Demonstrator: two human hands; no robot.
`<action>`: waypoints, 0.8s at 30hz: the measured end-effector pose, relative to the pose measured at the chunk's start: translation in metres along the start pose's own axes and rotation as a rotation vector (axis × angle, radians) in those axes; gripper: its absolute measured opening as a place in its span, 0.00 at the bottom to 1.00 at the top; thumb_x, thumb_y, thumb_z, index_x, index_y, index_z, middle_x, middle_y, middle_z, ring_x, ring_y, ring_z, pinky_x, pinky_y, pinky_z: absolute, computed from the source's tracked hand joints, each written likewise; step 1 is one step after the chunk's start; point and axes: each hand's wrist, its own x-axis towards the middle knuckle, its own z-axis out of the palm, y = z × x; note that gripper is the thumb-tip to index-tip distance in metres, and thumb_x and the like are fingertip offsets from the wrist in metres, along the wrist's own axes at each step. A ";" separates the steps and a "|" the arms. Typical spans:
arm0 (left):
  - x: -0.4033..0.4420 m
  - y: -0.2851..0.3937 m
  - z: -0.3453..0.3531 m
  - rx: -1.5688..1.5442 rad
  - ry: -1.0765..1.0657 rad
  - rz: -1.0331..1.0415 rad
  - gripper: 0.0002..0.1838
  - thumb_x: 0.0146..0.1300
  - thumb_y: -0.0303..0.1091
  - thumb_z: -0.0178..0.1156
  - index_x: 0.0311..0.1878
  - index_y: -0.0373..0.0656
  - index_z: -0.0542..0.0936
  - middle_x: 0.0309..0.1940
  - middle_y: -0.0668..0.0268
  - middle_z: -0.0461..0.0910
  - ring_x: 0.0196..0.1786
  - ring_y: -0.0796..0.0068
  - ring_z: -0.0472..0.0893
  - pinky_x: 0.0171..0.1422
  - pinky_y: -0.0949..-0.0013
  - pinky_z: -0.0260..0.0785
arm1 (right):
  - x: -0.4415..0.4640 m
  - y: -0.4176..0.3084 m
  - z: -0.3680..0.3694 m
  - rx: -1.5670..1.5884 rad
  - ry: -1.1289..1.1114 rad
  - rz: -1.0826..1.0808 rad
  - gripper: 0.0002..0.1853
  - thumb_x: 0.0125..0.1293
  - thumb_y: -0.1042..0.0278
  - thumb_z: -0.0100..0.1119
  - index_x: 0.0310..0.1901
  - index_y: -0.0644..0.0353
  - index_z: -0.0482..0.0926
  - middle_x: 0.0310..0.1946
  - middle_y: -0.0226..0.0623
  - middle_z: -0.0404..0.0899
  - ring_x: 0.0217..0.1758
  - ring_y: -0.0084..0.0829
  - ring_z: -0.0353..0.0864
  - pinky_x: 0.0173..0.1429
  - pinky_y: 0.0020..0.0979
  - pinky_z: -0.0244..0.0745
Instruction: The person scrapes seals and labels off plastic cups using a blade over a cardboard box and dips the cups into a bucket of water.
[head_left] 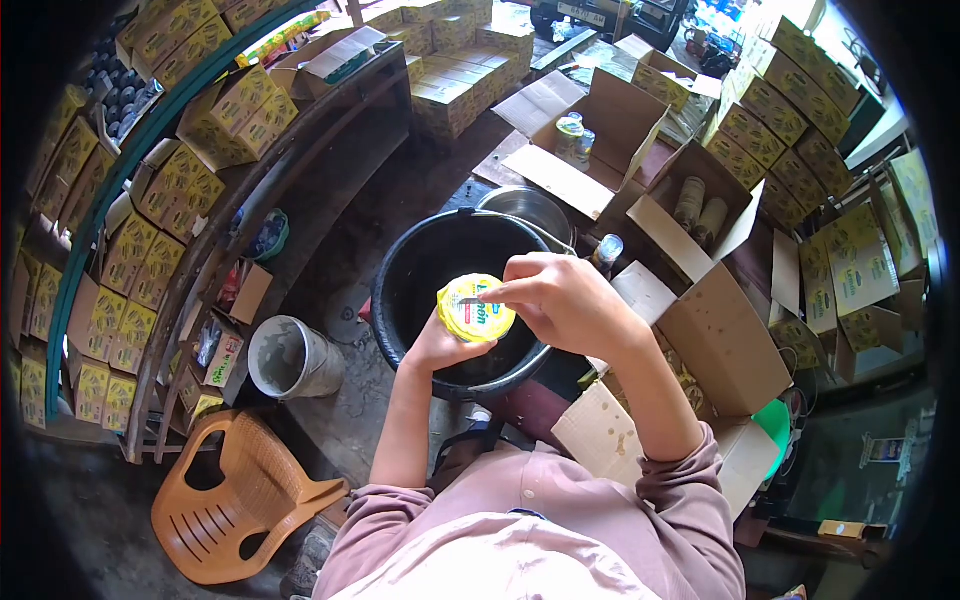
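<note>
I look down from afar on a crowded storeroom, where the left hand (450,343) holds a cup (478,320) with a yellow printed lid, its fingers wrapped around the near-left side and the lid turned up toward me. The right hand (550,295) reaches in from the right, its fingers drawn in narrow at the lid's right edge; a thin grey strip (470,300) lies across the lid at the fingertips, though I cannot tell whether the fingers grip it. The cup is above a large black bucket (420,250), whose dark inside shows around both hands.

Just beyond the bucket I see a metal bowl (528,206), partly hidden behind the rim. Farther off, an open carton (628,115) holds several jars (572,140). Near it, to the right, a second open carton (660,222) contains two pale stacks (700,212) lying lengthwise. A single jar (607,250) stands between the bucket and that carton, close to the right hand, while a third carton (725,340) gapes on the near right.

To the left, a grey pail (268,370) sits on the floor (350,425), with an orange chair (260,470) nearer to me. Yellow boxes (150,250) line the left side; more boxes (455,90) fill the far side, and others (775,115) rise in a stack at far right.
</note>
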 end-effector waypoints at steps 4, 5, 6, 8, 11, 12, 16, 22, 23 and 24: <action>-0.001 0.000 0.000 -0.026 -0.014 -0.007 0.40 0.35 0.27 0.69 0.56 0.42 0.64 0.48 0.65 0.71 0.52 0.75 0.72 0.58 0.70 0.64 | 0.006 -0.003 -0.002 -0.013 -0.047 0.005 0.12 0.47 0.78 0.57 0.35 0.58 0.82 0.28 0.39 0.75 0.33 0.38 0.77 0.37 0.35 0.73; -0.001 0.000 0.000 -0.033 -0.018 -0.010 0.40 0.35 0.27 0.70 0.57 0.42 0.64 0.48 0.66 0.71 0.51 0.75 0.72 0.58 0.70 0.64 | 0.007 -0.003 -0.002 -0.020 -0.053 0.006 0.12 0.47 0.78 0.57 0.35 0.58 0.82 0.28 0.39 0.74 0.33 0.38 0.77 0.37 0.35 0.73; -0.001 0.000 0.000 -0.040 -0.022 -0.012 0.40 0.35 0.27 0.70 0.57 0.42 0.64 0.48 0.66 0.71 0.51 0.75 0.72 0.58 0.70 0.64 | 0.008 -0.003 -0.002 -0.024 -0.060 0.004 0.12 0.46 0.77 0.58 0.35 0.58 0.82 0.28 0.39 0.75 0.33 0.38 0.77 0.37 0.35 0.73; -0.002 0.000 0.001 -0.043 -0.021 -0.016 0.40 0.35 0.27 0.70 0.57 0.42 0.64 0.48 0.66 0.71 0.51 0.75 0.72 0.58 0.70 0.64 | 0.009 -0.004 -0.001 -0.032 -0.074 0.002 0.12 0.45 0.77 0.58 0.35 0.58 0.82 0.28 0.39 0.75 0.33 0.38 0.77 0.37 0.35 0.74; -0.002 0.000 0.000 -0.033 -0.021 -0.025 0.40 0.35 0.27 0.70 0.57 0.43 0.64 0.48 0.66 0.71 0.52 0.75 0.72 0.58 0.70 0.64 | 0.010 -0.004 0.002 -0.063 -0.083 0.014 0.12 0.44 0.76 0.59 0.35 0.58 0.82 0.28 0.39 0.75 0.34 0.38 0.78 0.38 0.34 0.74; -0.002 0.000 0.000 -0.028 -0.021 -0.028 0.40 0.36 0.27 0.70 0.57 0.43 0.64 0.48 0.66 0.71 0.52 0.75 0.72 0.58 0.70 0.64 | 0.009 -0.003 0.004 -0.064 -0.070 0.003 0.12 0.45 0.77 0.59 0.35 0.57 0.81 0.28 0.37 0.75 0.32 0.37 0.77 0.36 0.34 0.74; -0.002 0.000 -0.001 -0.008 -0.022 -0.032 0.39 0.36 0.28 0.70 0.56 0.43 0.64 0.47 0.66 0.71 0.51 0.75 0.72 0.58 0.70 0.64 | 0.009 -0.002 0.007 -0.084 -0.059 -0.012 0.13 0.48 0.79 0.59 0.36 0.54 0.81 0.27 0.35 0.74 0.30 0.36 0.76 0.33 0.33 0.73; -0.003 0.000 -0.001 0.029 -0.029 -0.054 0.38 0.36 0.28 0.70 0.55 0.43 0.65 0.47 0.66 0.72 0.51 0.75 0.72 0.57 0.70 0.64 | 0.010 0.001 0.013 -0.126 -0.086 -0.031 0.13 0.48 0.79 0.57 0.36 0.52 0.81 0.27 0.35 0.73 0.31 0.36 0.76 0.33 0.33 0.73; -0.002 -0.001 -0.002 0.032 -0.029 -0.051 0.38 0.36 0.28 0.70 0.55 0.43 0.66 0.47 0.66 0.72 0.51 0.75 0.72 0.57 0.70 0.64 | 0.010 0.002 0.012 -0.128 -0.092 -0.036 0.13 0.48 0.79 0.57 0.36 0.52 0.81 0.27 0.35 0.73 0.31 0.36 0.76 0.33 0.34 0.73; -0.002 -0.001 -0.002 0.035 -0.028 -0.049 0.38 0.36 0.28 0.70 0.55 0.43 0.66 0.47 0.66 0.72 0.51 0.75 0.72 0.57 0.70 0.64 | 0.009 0.002 0.012 -0.116 -0.091 -0.034 0.13 0.48 0.79 0.57 0.36 0.52 0.81 0.27 0.35 0.73 0.31 0.36 0.76 0.33 0.34 0.73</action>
